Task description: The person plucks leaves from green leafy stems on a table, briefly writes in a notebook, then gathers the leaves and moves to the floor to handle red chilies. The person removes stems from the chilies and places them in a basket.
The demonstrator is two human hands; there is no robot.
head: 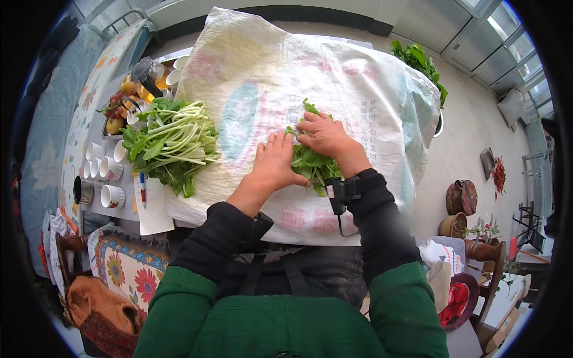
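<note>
A small pile of leafy greens lies on a white woven plastic sack spread over the table before me. At the pile's left edge rests my left hand, its fingers stretched forward and its thumb out to the right. My right hand lies over the top of the same greens, palm down with the fingers pointing left. Both hands touch the leaves; whether any stem is gripped under the palms is hidden. Left of them sits a larger heap of greens with pale stems facing the middle.
Several white cups, a fruit tray and a glass pitcher crowd the table's left side. A pen lies on paper there. More greens stand in a container past the right edge. A cushioned chair is at lower left.
</note>
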